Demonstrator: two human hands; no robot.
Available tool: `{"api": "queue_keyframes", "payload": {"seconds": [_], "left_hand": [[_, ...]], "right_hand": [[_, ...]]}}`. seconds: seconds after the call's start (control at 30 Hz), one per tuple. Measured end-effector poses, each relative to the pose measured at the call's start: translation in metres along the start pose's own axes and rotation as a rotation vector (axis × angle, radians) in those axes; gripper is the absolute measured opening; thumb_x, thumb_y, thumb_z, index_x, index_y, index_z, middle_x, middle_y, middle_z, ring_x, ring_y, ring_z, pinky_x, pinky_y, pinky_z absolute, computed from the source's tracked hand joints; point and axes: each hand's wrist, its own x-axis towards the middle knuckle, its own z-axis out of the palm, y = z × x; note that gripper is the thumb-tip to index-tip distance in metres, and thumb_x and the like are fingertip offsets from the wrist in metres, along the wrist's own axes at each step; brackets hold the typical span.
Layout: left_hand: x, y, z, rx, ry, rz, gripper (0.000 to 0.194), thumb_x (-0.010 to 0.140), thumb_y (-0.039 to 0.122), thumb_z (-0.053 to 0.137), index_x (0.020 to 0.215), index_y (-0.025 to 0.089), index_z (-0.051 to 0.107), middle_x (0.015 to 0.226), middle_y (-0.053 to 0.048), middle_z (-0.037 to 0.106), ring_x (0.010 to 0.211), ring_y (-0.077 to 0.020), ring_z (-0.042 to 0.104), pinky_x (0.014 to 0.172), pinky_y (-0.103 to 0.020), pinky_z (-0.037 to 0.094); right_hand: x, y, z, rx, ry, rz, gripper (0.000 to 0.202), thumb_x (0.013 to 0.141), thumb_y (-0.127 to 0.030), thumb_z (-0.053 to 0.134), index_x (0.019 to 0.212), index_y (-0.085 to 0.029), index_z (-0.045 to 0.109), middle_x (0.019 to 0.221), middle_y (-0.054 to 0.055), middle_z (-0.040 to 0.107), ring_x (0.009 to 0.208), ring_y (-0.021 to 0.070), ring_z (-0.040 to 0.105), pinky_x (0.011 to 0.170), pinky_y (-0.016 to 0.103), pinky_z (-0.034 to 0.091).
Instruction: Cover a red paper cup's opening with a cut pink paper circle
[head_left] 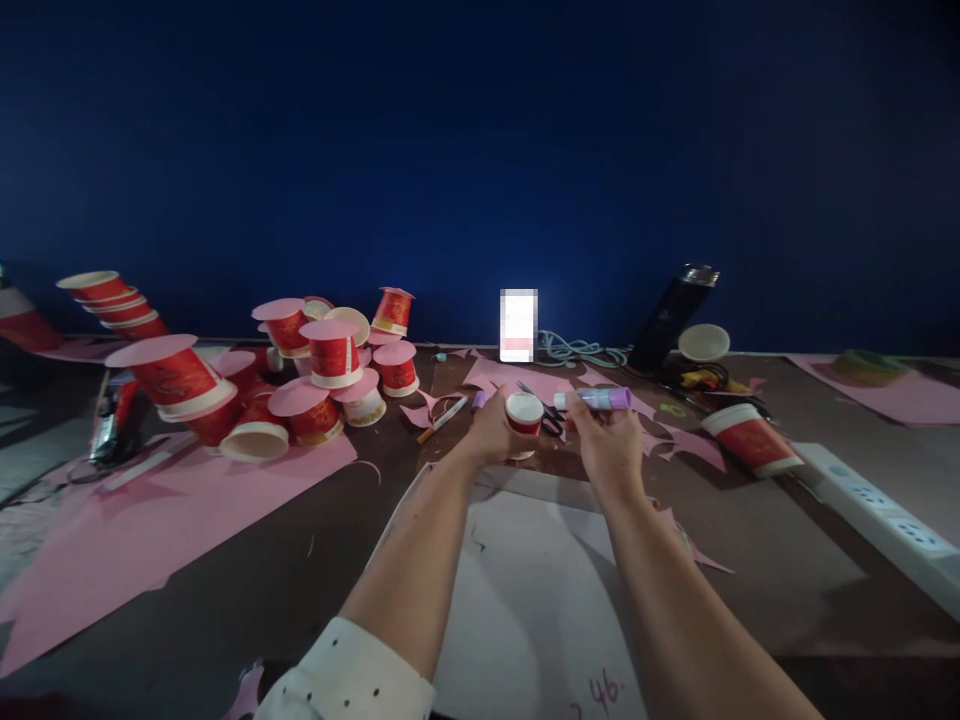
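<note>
My left hand [491, 430] is closed around a red paper cup [525, 425], its pale round end turned up toward me. In my right hand [611, 450] is a purple and white glue stick [596, 400], lying level with its white end pointing left at the cup. A small gap shows between the glue stick and the cup. Behind the cup lies a pair of scissors [553, 422], partly hidden. A small purple piece [480, 399] shows beside my left fingers; I cannot tell whether they touch it.
Several red cups topped with pink paper discs [330, 350] pile up at the left, above a large pink sheet [187, 530]. A lit phone [518, 325], a black flask [671, 315], a tipped cup [752, 440] and a power strip [885, 510] stand or lie behind and right.
</note>
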Motion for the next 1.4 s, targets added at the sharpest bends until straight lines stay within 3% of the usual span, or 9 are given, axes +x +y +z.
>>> {"api": "queue_keyframes", "payload": {"seconds": [0.23, 0.4, 0.57, 0.93, 1.03, 1.13, 1.23, 1.33, 1.4], "left_hand": [[0.001, -0.004, -0.004, 0.0, -0.148, 0.104, 0.056, 0.054, 0.011, 0.07, 0.108, 0.017, 0.054, 0.095, -0.003, 0.063, 0.086, -0.0152, 0.058, 0.074, -0.023, 0.046], [0.003, -0.005, -0.004, 0.103, -0.115, 0.12, 0.045, 0.054, 0.019, 0.075, 0.096, 0.015, 0.062, 0.091, -0.005, 0.066, 0.083, -0.0176, 0.059, 0.072, -0.025, 0.046], [0.005, -0.008, -0.003, 0.19, -0.093, 0.165, 0.035, 0.053, 0.027, 0.077, 0.083, 0.014, 0.065, 0.081, -0.003, 0.067, 0.079, -0.0183, 0.06, 0.07, -0.026, 0.046], [0.006, -0.004, 0.001, 0.379, 0.016, 0.092, 0.028, 0.058, 0.032, 0.073, 0.081, 0.019, 0.067, 0.078, -0.002, 0.068, 0.074, -0.0171, 0.061, 0.065, -0.025, 0.046], [0.004, -0.002, 0.001, 0.361, 0.011, 0.066, 0.032, 0.056, 0.032, 0.075, 0.082, 0.018, 0.066, 0.078, -0.002, 0.067, 0.076, -0.0176, 0.061, 0.066, -0.025, 0.046], [0.001, 0.002, -0.001, 0.276, 0.018, 0.045, 0.047, 0.05, 0.03, 0.08, 0.092, 0.018, 0.063, 0.083, -0.002, 0.066, 0.079, -0.0179, 0.06, 0.068, -0.026, 0.046], [-0.004, 0.005, -0.006, 0.087, -0.077, 0.043, 0.063, 0.048, 0.026, 0.082, 0.105, 0.018, 0.057, 0.087, -0.003, 0.065, 0.079, -0.017, 0.059, 0.069, -0.026, 0.047], [-0.006, 0.004, -0.012, -0.083, -0.282, 0.024, 0.064, 0.05, 0.023, 0.081, 0.109, 0.016, 0.056, 0.089, -0.004, 0.066, 0.077, -0.0162, 0.059, 0.07, -0.028, 0.048], [-0.004, -0.001, -0.014, -0.14, -0.335, -0.018, 0.063, 0.05, 0.022, 0.081, 0.108, 0.015, 0.058, 0.09, -0.006, 0.066, 0.079, -0.0171, 0.06, 0.071, -0.029, 0.048]], "right_hand": [[0.002, 0.013, 0.0, -0.032, -0.06, 0.081, 0.031, 0.069, -0.049, 0.068, 0.077, -0.021, 0.061, 0.065, 0.003, 0.065, 0.056, 0.0189, 0.062, 0.05, 0.029, 0.048], [0.005, 0.023, -0.002, -0.089, -0.103, 0.068, 0.037, 0.067, -0.054, 0.068, 0.076, -0.02, 0.06, 0.066, 0.003, 0.066, 0.058, 0.0194, 0.062, 0.052, 0.029, 0.047], [0.002, 0.016, -0.003, -0.134, -0.162, 0.048, 0.04, 0.068, -0.056, 0.066, 0.078, -0.018, 0.061, 0.066, 0.004, 0.066, 0.058, 0.0196, 0.062, 0.053, 0.028, 0.046], [-0.004, 0.015, -0.004, -0.23, -0.193, -0.05, 0.041, 0.069, -0.057, 0.065, 0.082, -0.019, 0.064, 0.07, 0.003, 0.067, 0.065, 0.0201, 0.061, 0.061, 0.031, 0.046], [-0.003, 0.016, -0.004, -0.255, -0.166, -0.078, 0.041, 0.068, -0.058, 0.066, 0.08, -0.018, 0.063, 0.068, 0.003, 0.066, 0.063, 0.0201, 0.06, 0.06, 0.031, 0.045], [-0.002, 0.018, -0.003, -0.295, -0.102, -0.079, 0.041, 0.068, -0.058, 0.065, 0.078, -0.018, 0.062, 0.067, 0.004, 0.066, 0.063, 0.0206, 0.06, 0.06, 0.031, 0.044], [0.0, 0.02, -0.003, -0.286, -0.076, -0.053, 0.041, 0.07, -0.058, 0.064, 0.079, -0.018, 0.061, 0.066, 0.004, 0.065, 0.061, 0.02, 0.06, 0.059, 0.03, 0.044], [0.002, 0.022, -0.004, -0.279, -0.088, -0.043, 0.042, 0.071, -0.059, 0.061, 0.08, -0.018, 0.06, 0.062, 0.003, 0.063, 0.056, 0.019, 0.058, 0.055, 0.03, 0.043], [0.003, 0.022, -0.004, -0.301, -0.08, -0.045, 0.043, 0.071, -0.059, 0.061, 0.079, -0.017, 0.059, 0.061, 0.003, 0.063, 0.056, 0.0192, 0.058, 0.055, 0.03, 0.043]]}}
